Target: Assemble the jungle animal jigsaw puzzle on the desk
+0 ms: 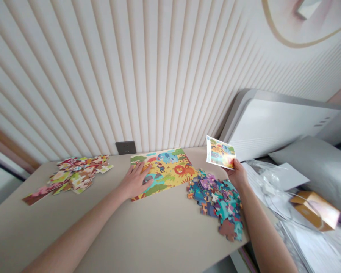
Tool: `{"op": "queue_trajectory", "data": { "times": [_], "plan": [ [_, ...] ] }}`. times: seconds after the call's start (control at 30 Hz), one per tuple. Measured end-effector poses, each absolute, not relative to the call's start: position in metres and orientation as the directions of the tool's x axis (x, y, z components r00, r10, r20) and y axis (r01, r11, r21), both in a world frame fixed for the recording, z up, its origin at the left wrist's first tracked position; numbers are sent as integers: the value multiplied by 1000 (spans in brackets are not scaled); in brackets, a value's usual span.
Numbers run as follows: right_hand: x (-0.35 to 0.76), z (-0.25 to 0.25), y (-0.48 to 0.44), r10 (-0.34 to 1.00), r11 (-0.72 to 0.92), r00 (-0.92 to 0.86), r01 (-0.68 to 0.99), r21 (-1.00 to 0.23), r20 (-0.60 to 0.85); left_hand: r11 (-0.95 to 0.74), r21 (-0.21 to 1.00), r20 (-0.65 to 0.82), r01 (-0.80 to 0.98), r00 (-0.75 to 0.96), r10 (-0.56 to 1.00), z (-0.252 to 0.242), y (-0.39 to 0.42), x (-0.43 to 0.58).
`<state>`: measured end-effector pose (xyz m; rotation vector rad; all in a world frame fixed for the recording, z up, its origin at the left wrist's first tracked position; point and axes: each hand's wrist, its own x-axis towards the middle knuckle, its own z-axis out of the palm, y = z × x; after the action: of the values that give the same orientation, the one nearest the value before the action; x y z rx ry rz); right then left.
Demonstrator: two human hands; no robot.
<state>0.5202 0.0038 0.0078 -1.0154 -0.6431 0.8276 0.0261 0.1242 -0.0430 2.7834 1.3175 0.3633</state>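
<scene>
My left hand [136,180] lies flat, fingers spread, on the left part of a colourful animal jigsaw puzzle [170,172] with an elephant and lions. In my right hand [238,173] is a small picture card [221,152], pinched by its lower right corner and raised above the table. The card shows a similar animal scene. Just below the card and right of the puzzle is a heap of blue, teal and purple puzzle pieces [217,204]. Another pile of loose pieces [76,174], in pink, green and brown, sits at the far left of the table.
The beige table [136,235] backs onto a ribbed wall with a dark power socket [125,148]. Right of the table stand a white headboard [284,121], a grey pillow [315,163], an orange box [315,210], plastic wrap, a cable and papers [309,246].
</scene>
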Motion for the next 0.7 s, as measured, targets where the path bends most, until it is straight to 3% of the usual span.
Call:
{"op": "queue_trajectory", "data": {
  "times": [0.2,0.33,0.47,0.57,0.63,0.7],
  "plan": [
    [501,26,1,893,144,450,-220,-965,31,-667,155,186,729,641,744,-40,130,23],
    [449,47,-3,971,35,239,-162,-986,-5,-675,141,197,724,648,736,-38,132,23],
    [375,48,-10,998,-13,64,-75,-997,-18,-671,153,310,725,610,729,-35,130,24],
    [344,43,-20,996,89,-17,273,-958,88,-714,156,378,682,627,681,-25,115,24],
    [348,42,-30,980,152,24,565,-811,200,-781,136,366,609,702,611,-16,97,24],
    [374,42,-45,951,123,97,753,-647,294,-844,117,311,523,788,531,-8,77,24]
  ]
}}
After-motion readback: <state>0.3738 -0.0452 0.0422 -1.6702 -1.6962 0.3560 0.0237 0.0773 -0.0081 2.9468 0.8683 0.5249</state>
